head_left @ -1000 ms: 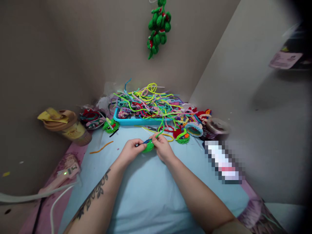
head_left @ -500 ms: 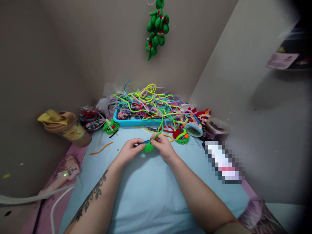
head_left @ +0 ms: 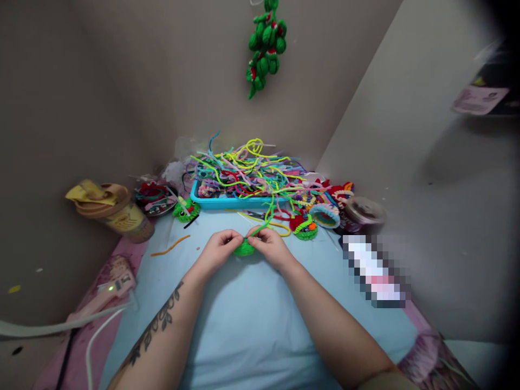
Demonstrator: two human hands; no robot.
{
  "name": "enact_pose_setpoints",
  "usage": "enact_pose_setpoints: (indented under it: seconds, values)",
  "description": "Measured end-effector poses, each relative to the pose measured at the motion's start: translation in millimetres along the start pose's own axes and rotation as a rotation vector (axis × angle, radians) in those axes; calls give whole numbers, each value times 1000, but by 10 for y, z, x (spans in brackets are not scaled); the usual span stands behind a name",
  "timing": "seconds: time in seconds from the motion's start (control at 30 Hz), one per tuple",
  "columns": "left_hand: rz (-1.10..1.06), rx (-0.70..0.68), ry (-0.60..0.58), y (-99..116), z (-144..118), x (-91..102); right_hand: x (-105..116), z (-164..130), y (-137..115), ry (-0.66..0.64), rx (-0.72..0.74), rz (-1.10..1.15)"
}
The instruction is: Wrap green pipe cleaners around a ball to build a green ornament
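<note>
Between my hands is a small rounded green crochet piece (head_left: 244, 248), made of fuzzy yarn. My left hand (head_left: 222, 247) is closed on its upper left edge, thumb and fingers pinched together. My right hand (head_left: 268, 245) pinches the upper right edge, where a bright green yarn strand (head_left: 268, 214) leaves the fingers and runs up toward the heap of yarn. The fingers hide the top of the piece, and I cannot make out any tool there. Just beyond my hands lie scissors (head_left: 284, 215) with red handles and a yellow loop (head_left: 284, 232).
A blue tray (head_left: 235, 204) heaped with coloured yarn strands (head_left: 247, 173) stands at the back. Green crochet figures (head_left: 187, 210) sit left and right of it. A tumbler (head_left: 122, 216), an orange strand (head_left: 170, 246), a power strip (head_left: 117, 287) and a blurred-out phone-like object (head_left: 376, 273) flank the cloth.
My fingertips have drawn closer together over the green crochet piece. A blue bit visible between them before is now mostly hidden. The whole view has shifted slightly.
</note>
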State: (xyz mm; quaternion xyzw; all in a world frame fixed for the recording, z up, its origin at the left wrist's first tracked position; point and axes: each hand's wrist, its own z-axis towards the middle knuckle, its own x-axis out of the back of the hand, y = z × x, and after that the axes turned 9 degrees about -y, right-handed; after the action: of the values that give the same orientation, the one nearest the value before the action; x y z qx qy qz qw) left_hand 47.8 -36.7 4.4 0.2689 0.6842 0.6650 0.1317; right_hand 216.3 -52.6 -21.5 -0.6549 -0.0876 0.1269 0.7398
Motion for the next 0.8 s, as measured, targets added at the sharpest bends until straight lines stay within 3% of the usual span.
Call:
enact_pose_setpoints:
  seconds: [0.5,0.67,0.8]
  values:
    - [8,8,62,-9,12,-33,-91,-27,-3,10,58,62]
    - [-79,24,103,8,19,-49,-67,-38,-13,0,135,65]
    - [-149,41,65,3,16,-8,-60,-32,6,26,119,135]
